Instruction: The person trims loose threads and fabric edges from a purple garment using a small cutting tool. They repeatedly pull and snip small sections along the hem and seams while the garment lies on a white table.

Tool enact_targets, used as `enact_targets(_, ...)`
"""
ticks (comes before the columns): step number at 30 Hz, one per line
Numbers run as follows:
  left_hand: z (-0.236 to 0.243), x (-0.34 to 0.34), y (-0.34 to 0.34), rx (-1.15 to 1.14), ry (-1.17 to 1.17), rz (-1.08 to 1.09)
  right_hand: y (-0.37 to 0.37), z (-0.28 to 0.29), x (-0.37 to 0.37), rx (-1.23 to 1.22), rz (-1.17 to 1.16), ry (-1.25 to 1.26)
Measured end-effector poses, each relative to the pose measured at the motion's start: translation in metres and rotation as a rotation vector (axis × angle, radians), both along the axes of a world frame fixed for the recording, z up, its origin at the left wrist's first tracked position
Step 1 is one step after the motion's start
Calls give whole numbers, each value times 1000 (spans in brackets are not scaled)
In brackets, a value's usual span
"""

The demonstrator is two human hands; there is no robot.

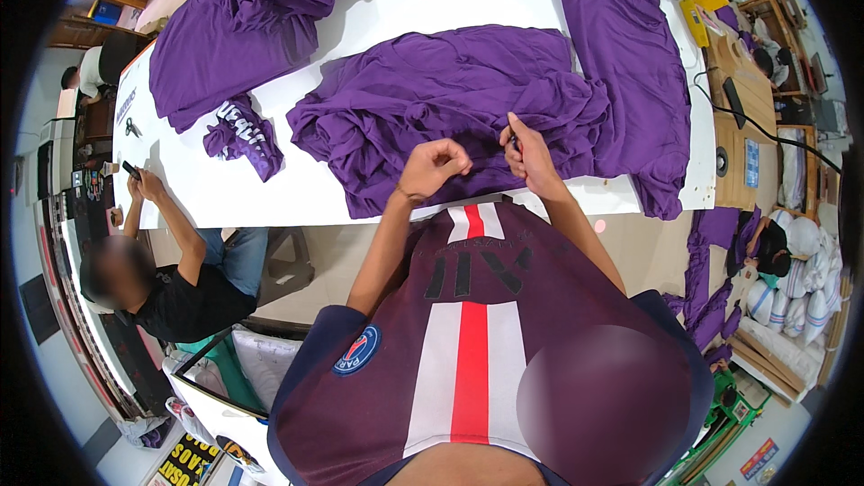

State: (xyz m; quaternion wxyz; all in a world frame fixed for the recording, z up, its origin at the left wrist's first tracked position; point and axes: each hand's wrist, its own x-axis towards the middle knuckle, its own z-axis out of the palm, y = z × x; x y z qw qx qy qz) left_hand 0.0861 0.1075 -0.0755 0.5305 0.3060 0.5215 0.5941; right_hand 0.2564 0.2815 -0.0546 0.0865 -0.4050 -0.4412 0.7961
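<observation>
Over a rumpled pile of purple fabric [450, 76] near the table's front edge, my left hand [436, 164] has its fingers curled toward the thumb; whatever it may hold is too small to make out. Just to its right, my right hand [526, 151] grips a small dark object, mostly covered by the fingers, with the index finger pointing up along the fabric. A folded stack of purple cloth [634, 90] lies at the right, a larger bundle [238, 36] at the back left, and a small printed purple piece [252, 144] below that.
At left a seated person [184, 279] holds a phone at the white table [324, 207], near scissors [131, 128]. Beyond the right edge are cardboard [738, 162], a black cable, and another person [769, 247] among white sacks. Another person [94, 72] is at back left.
</observation>
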Motion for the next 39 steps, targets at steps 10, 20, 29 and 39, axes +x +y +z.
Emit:
enact_targets(10,50,-66,-164,-729,460,-233,20,-20,-37,997,321,-122)
enact_targets(20,0,-66,-204,-929,368,-273,25,-1,-44,374,289,-122)
enact_targets(29,31,-12,-20,-151,698,155,37,-7,-42,148,276,-112)
enact_targets(39,2,16,58,-125,872,460,34,-4,-35,122,241,-18)
